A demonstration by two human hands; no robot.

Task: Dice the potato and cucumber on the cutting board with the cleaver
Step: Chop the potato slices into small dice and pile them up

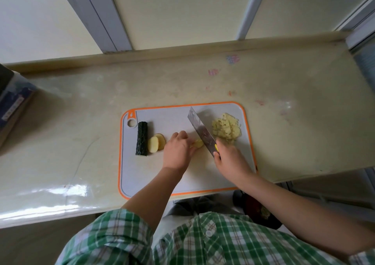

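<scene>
Orange-rimmed grey plastic is filling the middle of my feed: the cutting board (pixel 142 169) is lying flat on a pale marbled counter (pixel 81 112), its near edge reaching the counter's front lip. From my remote seat I'm watching the right hand (pixel 231 159) wrapping its fingers around the handle of the cleaver (pixel 199 129). The handle itself is hiding inside the fist, and the steel blade is angling away and to the left, its edge coming down beside a small yellow potato piece (pixel 197 143). I can't tell whether the edge is touching the board. The left hand (pixel 177 150) is curling its fingers over that potato piece, pinning it to the board, knuckles facing the flat of the blade. To the right of the blade, a heap of diced potato (pixel 226 128) is sitting near the board's far right corner. On the left part of the board, two potato slices (pixel 156 143) are leaning against one another, skin showing at the rim. Just beside them a dark green cucumber (pixel 142 138) section is lying lengthwise, pointing away from me, below the board's hanging hole. Faint pink and purple scribbles (pixel 233 59) are showing on the counter beyond the board. A blue printed box (pixel 14 102) is sitting at the counter's left end, and a green checked shirt (pixel 203 242) is filling the bottom of the view
</scene>
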